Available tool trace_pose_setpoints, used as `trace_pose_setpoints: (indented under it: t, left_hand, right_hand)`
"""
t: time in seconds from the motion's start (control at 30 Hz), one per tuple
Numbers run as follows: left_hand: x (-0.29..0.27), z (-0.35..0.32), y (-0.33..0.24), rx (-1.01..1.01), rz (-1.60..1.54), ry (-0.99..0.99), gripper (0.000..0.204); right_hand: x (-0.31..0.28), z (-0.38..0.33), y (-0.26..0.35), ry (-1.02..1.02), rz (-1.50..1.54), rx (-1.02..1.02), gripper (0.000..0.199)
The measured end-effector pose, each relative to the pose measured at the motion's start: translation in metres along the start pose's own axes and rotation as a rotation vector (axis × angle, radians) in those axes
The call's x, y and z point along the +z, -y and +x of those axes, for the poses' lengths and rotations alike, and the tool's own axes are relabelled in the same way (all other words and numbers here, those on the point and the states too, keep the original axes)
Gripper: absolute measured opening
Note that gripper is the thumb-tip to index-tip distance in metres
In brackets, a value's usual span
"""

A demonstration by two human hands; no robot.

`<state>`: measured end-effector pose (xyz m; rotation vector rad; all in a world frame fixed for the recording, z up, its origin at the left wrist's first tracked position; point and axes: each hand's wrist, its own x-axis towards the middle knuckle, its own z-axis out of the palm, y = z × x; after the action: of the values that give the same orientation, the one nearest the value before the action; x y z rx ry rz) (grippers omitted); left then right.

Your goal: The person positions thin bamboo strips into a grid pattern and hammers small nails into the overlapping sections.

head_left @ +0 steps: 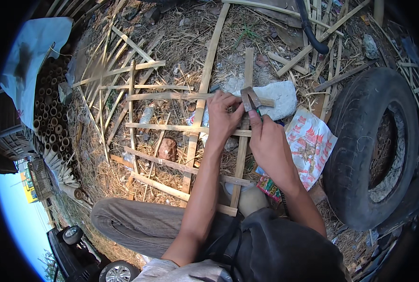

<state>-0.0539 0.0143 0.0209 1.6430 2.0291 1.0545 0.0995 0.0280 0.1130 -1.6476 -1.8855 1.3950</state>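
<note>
A lattice frame of split bamboo strips (pixel 190 155) lies on straw-covered ground in front of my knees. My right hand (pixel 268 143) grips pliers (pixel 250 99), whose metal jaws point up at a crossing of strips. My left hand (pixel 223 117) presses its fingers on the same crossing, right beside the pliers' jaws, holding the upright strip (pixel 243 150) against a cross strip (pixel 172 96). A white stone (pixel 280 96) lies under that joint.
A worn tyre (pixel 374 145) lies at the right. A printed plastic bag (pixel 310 145) sits between the tyre and the frame. A second bamboo lattice (pixel 113 80) lies at the left, beside stacked bamboo tubes (pixel 52 117). A brown rock (pixel 167 149) sits under the frame.
</note>
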Motion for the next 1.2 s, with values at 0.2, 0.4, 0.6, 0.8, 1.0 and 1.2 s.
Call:
trace_pose_setpoints:
  t: [0.2,0.4,0.6,0.8,1.0,1.2]
  left_hand:
    - [-0.002,-0.002,0.005,-0.001,0.017,0.014,0.011]
    - [-0.001,-0.001,0.004,0.01,0.008,0.01,0.012]
    - [-0.002,-0.003,0.007,0.005,0.027,0.009,0.012]
    - [-0.001,-0.001,0.005,0.027,0.003,-0.024,0.011]
    - [0.003,0.0,0.004,-0.007,-0.005,0.033,0.012]
    - [-0.005,-0.003,0.001,-0.033,0.003,0.012,0.011]
  right_hand:
    - [-0.004,-0.004,0.002,0.04,0.073,0.0,0.059]
    - [-0.004,-0.004,0.001,-0.008,0.062,-0.054,0.062]
    - [0.003,0.002,-0.01,-0.011,0.008,-0.033,0.064]
    - [-0.007,0.004,-0.003,0.093,0.056,0.02,0.061]
    - [-0.01,0.002,-0.006,0.089,0.092,0.027,0.05]
    - [-0.011,0.002,0.002,0.123,0.109,0.063,0.049]
